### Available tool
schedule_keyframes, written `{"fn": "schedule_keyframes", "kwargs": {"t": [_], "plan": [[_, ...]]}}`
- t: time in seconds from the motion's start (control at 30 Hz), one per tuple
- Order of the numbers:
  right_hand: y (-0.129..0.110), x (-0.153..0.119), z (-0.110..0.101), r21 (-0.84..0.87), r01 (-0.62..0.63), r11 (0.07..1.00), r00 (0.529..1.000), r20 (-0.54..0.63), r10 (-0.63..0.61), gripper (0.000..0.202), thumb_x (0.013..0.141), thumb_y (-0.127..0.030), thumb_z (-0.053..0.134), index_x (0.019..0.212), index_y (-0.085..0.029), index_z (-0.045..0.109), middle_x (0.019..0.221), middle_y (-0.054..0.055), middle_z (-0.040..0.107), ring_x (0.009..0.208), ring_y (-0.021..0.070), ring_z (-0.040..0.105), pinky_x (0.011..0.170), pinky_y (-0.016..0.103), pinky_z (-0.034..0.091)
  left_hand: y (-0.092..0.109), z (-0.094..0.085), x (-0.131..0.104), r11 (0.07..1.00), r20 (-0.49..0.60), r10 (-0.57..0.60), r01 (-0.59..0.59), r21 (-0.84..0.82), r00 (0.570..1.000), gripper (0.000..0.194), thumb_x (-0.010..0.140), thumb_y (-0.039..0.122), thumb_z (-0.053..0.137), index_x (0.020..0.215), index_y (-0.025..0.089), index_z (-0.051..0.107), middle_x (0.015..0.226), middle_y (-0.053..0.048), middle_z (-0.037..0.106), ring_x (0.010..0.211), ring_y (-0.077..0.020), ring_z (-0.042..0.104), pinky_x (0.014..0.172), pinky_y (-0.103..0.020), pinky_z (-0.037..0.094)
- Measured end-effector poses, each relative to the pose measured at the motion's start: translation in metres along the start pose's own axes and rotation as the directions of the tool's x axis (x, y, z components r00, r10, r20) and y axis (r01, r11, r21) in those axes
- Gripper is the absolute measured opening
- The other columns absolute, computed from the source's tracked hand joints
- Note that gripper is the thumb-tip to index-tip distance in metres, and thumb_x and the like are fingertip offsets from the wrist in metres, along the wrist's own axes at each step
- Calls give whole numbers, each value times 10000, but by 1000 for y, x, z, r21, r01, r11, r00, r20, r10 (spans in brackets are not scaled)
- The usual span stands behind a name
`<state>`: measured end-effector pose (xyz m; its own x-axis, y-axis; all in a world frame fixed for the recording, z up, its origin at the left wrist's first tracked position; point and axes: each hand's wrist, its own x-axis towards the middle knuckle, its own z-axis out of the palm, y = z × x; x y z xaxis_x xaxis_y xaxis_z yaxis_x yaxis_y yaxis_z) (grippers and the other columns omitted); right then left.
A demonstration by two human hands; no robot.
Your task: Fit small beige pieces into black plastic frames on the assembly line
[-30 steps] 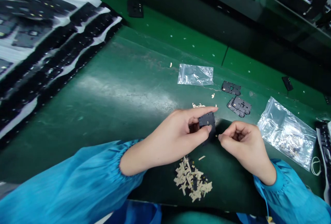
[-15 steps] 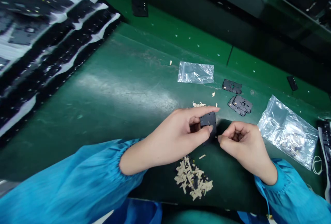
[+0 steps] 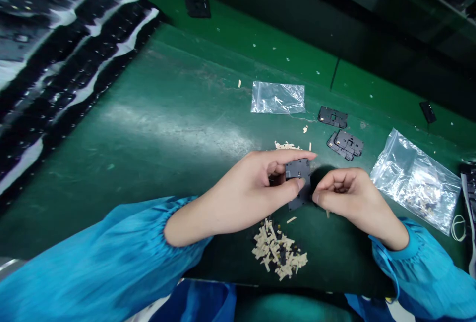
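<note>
A flat dark-grey plastic plate (image 3: 293,199) with small holes is held upright in my left hand (image 3: 256,190). Its thumb presses on the face and the index finger stretches over the top edge. Just right of the plate, my right hand (image 3: 344,193) is closed in a pinch, its fingertips close to the plate's edge. A small beige strip (image 3: 327,214) pokes out below those fingers; its other end is hidden. Below the left hand lies a pile of beige strips (image 3: 275,250) mixed with small dark bits. Beyond the hands are more beige scraps (image 3: 287,145).
Similar dark plates (image 3: 348,142) lie behind my right hand, with another plate (image 3: 332,117) farther back. A flat clear bag (image 3: 278,98) lies beyond; a bag of small parts (image 3: 418,181) is at right, near a rubber band (image 3: 458,228). Black trays (image 3: 74,59) fill the left.
The plate has turned slightly, showing more of its face. A beige strip now shows beneath my right fingers, which have stayed close to the plate. The view has shifted a little.
</note>
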<state>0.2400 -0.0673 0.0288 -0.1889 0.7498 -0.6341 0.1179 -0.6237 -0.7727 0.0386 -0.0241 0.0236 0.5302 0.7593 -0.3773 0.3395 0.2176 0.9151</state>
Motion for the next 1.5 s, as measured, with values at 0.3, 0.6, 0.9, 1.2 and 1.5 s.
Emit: {"fn": "schedule_keyframes", "kwargs": {"t": [0.3,0.6,0.9,1.2,1.5], "plan": [[-1,1,-1,4,7,1000,1000,12,-7,56,702,-196,738,657,-178,710,521,-42,600,458,83,481,456,213,381,-2,-1,1,999,-4,-6,5,-36,1000,471,837,294,638,1294,191,696,890,-62,760,736,-186,700,581,-234,542],[-1,1,-1,32,10,999,1000,6,-10,69,702,-205,756,651,-181,716,508,-43,594,451,86,483,450,212,375,-5,-2,3,1000,-4,-1,1,-22,1000,481,833,311,643,1293,180,692,895,-62,760,721,-182,695,568,-225,528],[0,1,-2,57,14,998,1000,-1,-14,52,688,-186,765,650,-179,731,503,-44,593,444,77,456,436,206,360,-5,-3,4,999,7,14,-14,-37,1000,480,832,315,658,1298,205,688,828,-38,745,628,-156,655,516,-213,504],[-2,1,-2,73,6,997,1000,4,-6,69,681,-187,782,643,-182,725,501,-46,593,440,81,471,435,206,371,-11,-5,4,995,36,40,-36,-95,999,473,853,329,661,1308,201,676,821,-28,719,614,-138,618,524,-205,496],[-2,-1,-2,45,29,999,1000,-13,-28,78,691,-210,786,653,-185,722,514,-43,590,455,87,461,445,215,362,-7,-5,5,994,38,32,-28,-109,999,477,858,317,665,1315,181,665,641,20,614,498,-103,488,445,-187,390]]}}
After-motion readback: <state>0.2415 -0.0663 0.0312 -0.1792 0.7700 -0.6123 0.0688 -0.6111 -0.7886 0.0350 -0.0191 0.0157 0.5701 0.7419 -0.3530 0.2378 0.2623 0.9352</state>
